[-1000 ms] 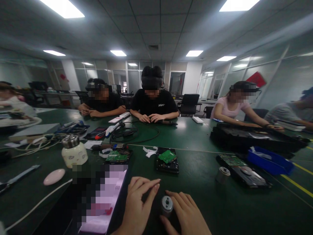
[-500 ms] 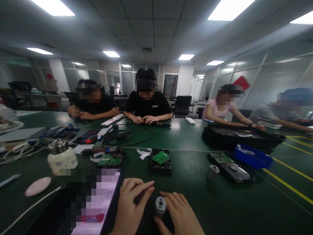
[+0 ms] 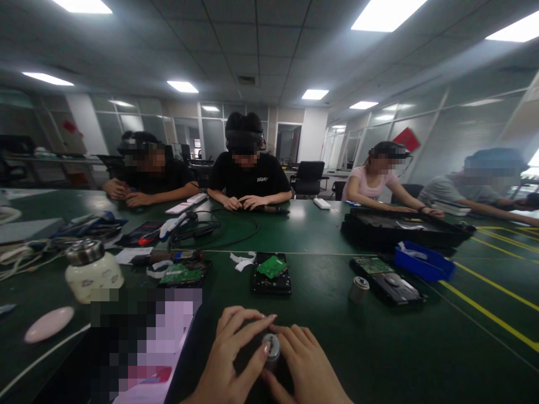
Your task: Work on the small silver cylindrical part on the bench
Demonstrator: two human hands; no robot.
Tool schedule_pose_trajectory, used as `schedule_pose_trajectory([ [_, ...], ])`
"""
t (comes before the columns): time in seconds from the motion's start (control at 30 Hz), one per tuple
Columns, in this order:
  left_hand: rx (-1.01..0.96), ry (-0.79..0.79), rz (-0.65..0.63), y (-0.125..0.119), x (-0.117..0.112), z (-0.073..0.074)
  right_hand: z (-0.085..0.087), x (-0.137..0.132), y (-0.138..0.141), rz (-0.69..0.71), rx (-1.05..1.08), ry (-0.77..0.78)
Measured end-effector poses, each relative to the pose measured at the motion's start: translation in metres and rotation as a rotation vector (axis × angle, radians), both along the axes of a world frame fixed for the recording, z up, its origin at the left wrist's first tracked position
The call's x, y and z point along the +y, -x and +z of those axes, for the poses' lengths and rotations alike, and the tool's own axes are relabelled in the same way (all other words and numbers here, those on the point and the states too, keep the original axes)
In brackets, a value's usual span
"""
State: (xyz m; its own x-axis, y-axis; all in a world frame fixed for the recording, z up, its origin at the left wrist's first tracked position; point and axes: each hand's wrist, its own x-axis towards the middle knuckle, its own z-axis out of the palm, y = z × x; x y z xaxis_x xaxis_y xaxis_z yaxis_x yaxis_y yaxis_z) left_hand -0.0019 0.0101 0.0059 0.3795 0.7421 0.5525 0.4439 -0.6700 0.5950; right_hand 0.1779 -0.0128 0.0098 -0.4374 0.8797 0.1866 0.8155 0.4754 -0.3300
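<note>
My right hand [image 3: 309, 367] is curled around a small metal cylinder [image 3: 275, 349] standing on the green desk [image 3: 400, 353], thumb on the near side and fingers along the right. My left hand [image 3: 233, 359] has its thumb and fingers parted, the thumb tip over the cylinder's top; I can't tell whether it presses there. On my left, room is tight: the screen's [image 3: 170, 336] long right edge runs close beside that hand. Beyond my fingertips a strip of open desk reaches the near edge of the middle drive [image 3: 272, 275], and to my right the open surface widens, crossed by a slanting seam. Counting, I have two metal cylinders, the second [image 3: 359, 290] upright and well apart on the right; three drives with green boards, the others at left [image 3: 185, 274] and right [image 3: 387, 280]; one blue tray [image 3: 421, 270]; one jar [image 3: 93, 278]; and one pink oval object [image 3: 49, 325]
</note>
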Motion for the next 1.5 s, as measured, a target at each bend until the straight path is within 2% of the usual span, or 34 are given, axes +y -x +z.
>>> schedule_pose_trajectory([
  [0.13,-0.060,-0.077,-0.076,0.004,-0.002,-0.004,-0.001,-0.001,0.000,-0.001,0.001,-0.033],
  [0.2,-0.061,-0.113,-0.068,0.005,-0.004,-0.005,-0.002,-0.001,0.000,-0.003,-0.003,-0.047],
  [0.33,-0.143,-0.147,0.140,0.005,-0.008,-0.005,-0.003,-0.001,-0.001,-0.017,0.000,-0.060],
  [0.4,-0.180,-0.157,0.168,0.004,-0.009,-0.005,-0.003,0.000,-0.001,-0.019,-0.005,-0.065],
  [0.57,-0.035,-0.184,-0.002,-0.001,-0.007,0.000,-0.005,0.001,-0.001,-0.009,-0.021,-0.085],
  [0.7,0.083,-0.184,-0.023,-0.001,-0.005,0.004,-0.006,0.002,0.000,-0.008,-0.014,-0.096],
  [0.83,0.088,-0.214,-0.069,0.000,-0.003,0.002,-0.008,0.003,-0.001,0.017,0.006,-0.097],
  [1.0,-0.014,-0.104,0.021,-0.005,-0.001,-0.002,-0.008,0.003,-0.001,0.017,0.005,-0.112],
  [1.13,-0.165,0.000,0.029,-0.010,-0.003,-0.003,-0.008,0.002,0.000,0.009,-0.008,-0.132],
  [1.23,-0.253,-0.008,0.160,-0.008,-0.002,-0.005,-0.009,0.003,0.000,-0.013,-0.009,-0.162],
  [1.37,-0.168,0.071,0.432,-0.002,0.008,-0.009,-0.013,0.004,-0.002,-0.019,0.001,-0.180],
  [1.5,0.004,0.216,0.465,0.000,0.014,-0.012,-0.015,0.005,-0.002,-0.032,0.008,-0.185],
])
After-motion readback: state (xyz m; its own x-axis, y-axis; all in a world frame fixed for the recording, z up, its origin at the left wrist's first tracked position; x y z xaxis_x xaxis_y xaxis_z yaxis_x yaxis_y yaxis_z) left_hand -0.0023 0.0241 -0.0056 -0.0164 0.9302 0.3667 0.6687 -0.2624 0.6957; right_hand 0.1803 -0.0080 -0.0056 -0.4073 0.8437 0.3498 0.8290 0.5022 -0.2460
